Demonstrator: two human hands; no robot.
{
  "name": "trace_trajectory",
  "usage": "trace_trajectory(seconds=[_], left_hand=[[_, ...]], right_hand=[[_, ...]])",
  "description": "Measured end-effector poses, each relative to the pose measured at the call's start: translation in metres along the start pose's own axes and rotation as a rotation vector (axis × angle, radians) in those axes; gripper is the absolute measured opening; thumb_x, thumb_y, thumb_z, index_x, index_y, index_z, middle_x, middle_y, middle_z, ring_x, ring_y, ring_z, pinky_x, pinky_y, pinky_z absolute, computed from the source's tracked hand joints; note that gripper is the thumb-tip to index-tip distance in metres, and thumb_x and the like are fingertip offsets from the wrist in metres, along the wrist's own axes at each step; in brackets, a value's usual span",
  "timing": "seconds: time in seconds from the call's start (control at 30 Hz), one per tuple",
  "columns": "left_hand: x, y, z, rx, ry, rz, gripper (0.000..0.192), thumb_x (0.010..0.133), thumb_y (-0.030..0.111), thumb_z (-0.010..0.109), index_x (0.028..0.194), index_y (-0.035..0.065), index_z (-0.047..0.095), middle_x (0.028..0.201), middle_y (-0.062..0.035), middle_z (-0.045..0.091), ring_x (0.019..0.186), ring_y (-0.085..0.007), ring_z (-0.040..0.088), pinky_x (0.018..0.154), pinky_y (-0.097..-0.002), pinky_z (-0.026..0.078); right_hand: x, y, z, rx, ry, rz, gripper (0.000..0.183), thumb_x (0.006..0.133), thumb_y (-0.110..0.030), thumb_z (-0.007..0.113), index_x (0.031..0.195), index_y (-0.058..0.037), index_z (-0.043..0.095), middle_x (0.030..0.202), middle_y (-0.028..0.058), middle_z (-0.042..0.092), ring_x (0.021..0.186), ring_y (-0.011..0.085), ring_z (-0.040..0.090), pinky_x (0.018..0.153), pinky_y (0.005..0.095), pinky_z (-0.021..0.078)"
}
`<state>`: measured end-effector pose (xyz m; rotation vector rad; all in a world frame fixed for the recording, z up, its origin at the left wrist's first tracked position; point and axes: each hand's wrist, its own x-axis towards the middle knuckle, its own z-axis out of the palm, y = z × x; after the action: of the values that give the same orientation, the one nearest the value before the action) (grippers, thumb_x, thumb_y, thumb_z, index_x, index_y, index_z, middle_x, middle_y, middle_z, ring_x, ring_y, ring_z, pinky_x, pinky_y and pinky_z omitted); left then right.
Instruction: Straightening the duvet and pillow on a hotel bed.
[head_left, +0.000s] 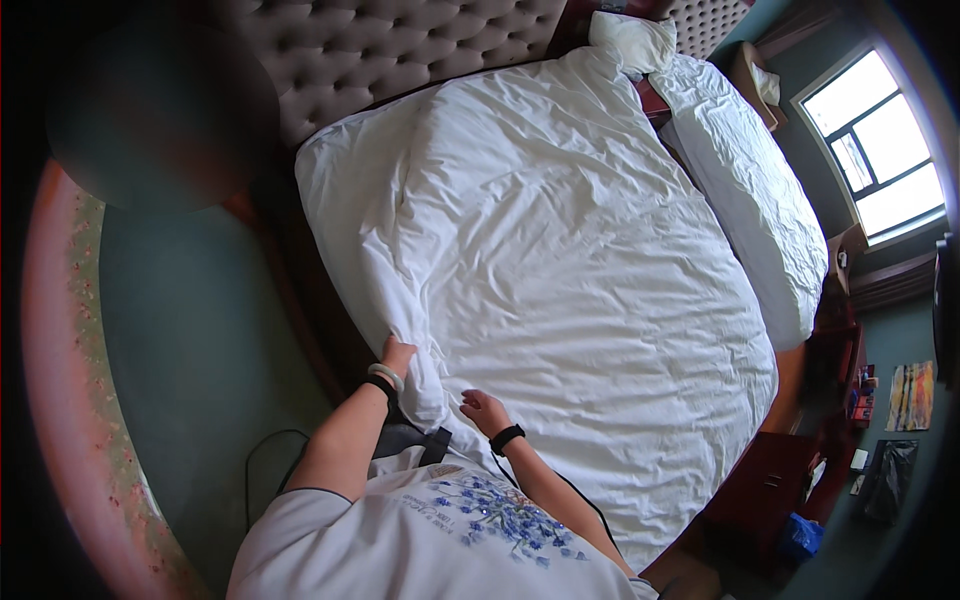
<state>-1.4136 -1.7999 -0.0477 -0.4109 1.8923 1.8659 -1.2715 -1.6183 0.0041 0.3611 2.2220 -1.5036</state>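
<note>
A rumpled white duvet covers most of the near bed, with a gathered fold along its left side. My left hand grips the edge of that fold; its fingertips are partly hidden in the cloth. A white bangle and a black band circle the left wrist. My right hand, a black band on its wrist, is just above or on the duvet near the bed's front edge, fingers loosely bent and holding nothing. White bedding shows beyond the fold at the left.
A tufted headboard stands behind the bed. A white pillow lies at the far corner. To the right are a second bed, a window, a dark red cabinet and a blue bag. A black cable hangs at lower left.
</note>
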Motion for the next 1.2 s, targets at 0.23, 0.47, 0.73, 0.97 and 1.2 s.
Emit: trace_trajectory(seconds=[0.23, 0.47, 0.73, 0.97, 1.2], left_hand=[[-0.015, 0.053, 0.035, -0.135, -0.616, -0.22, 0.039, 0.073, 0.012, 0.056, 0.107, -0.0017, 0.046, 0.1, -0.008, 0.053, 0.088, -0.0168, 0.05, 0.076, -0.0289, 0.039], [0.049, 0.108, 0.004, 0.06, -0.794, -0.746, 0.067, 0.07, 0.058, 0.046, 0.109, 0.0041, 0.046, 0.102, -0.0098, 0.053, 0.095, -0.0209, 0.048, 0.082, -0.0369, 0.035], [0.274, 0.111, -0.064, -0.134, -0.18, -0.412, 0.068, 0.07, 0.049, 0.055, 0.112, -0.0013, 0.04, 0.109, -0.0125, 0.047, 0.097, -0.0221, 0.047, 0.082, -0.0348, 0.037], [0.395, 0.102, -0.012, -0.097, -0.246, -0.351, 0.044, 0.073, 0.028, 0.058, 0.103, -0.0036, 0.049, 0.1, -0.0095, 0.054, 0.089, -0.0189, 0.05, 0.078, -0.0294, 0.039], [0.435, 0.118, 0.0, -0.465, -0.325, -0.521, 0.038, 0.073, 0.022, 0.057, 0.103, -0.0011, 0.051, 0.101, -0.01, 0.054, 0.088, -0.0202, 0.051, 0.08, -0.0287, 0.039]], right_hand=[[0.054, -0.045, 0.009, -0.271, 0.331, -0.198, 0.075, 0.058, -0.029, 0.07, 0.115, 0.0032, 0.034, 0.104, 0.0209, 0.048, 0.097, 0.0307, 0.047, 0.081, 0.0354, 0.0394], [0.118, -0.064, 0.007, -0.227, 0.306, 0.169, 0.049, 0.061, -0.024, 0.063, 0.102, -0.0039, 0.045, 0.09, 0.0199, 0.055, 0.085, 0.0344, 0.052, 0.071, 0.039, 0.0421], [0.124, -0.101, 0.012, -0.209, -0.027, 0.235, 0.035, 0.062, -0.015, 0.059, 0.095, -0.0082, 0.05, 0.087, 0.015, 0.057, 0.084, 0.0314, 0.053, 0.069, 0.0363, 0.0425], [0.116, -0.129, 0.012, -0.049, 0.039, 0.488, 0.038, 0.063, -0.018, 0.062, 0.1, -0.0131, 0.053, 0.089, 0.0089, 0.059, 0.084, 0.0219, 0.056, 0.072, 0.0291, 0.0423], [0.121, -0.122, 0.02, 0.257, 0.054, 0.556, 0.034, 0.064, -0.013, 0.062, 0.097, -0.0074, 0.054, 0.089, 0.0093, 0.059, 0.083, 0.0169, 0.055, 0.075, 0.0264, 0.0414]])
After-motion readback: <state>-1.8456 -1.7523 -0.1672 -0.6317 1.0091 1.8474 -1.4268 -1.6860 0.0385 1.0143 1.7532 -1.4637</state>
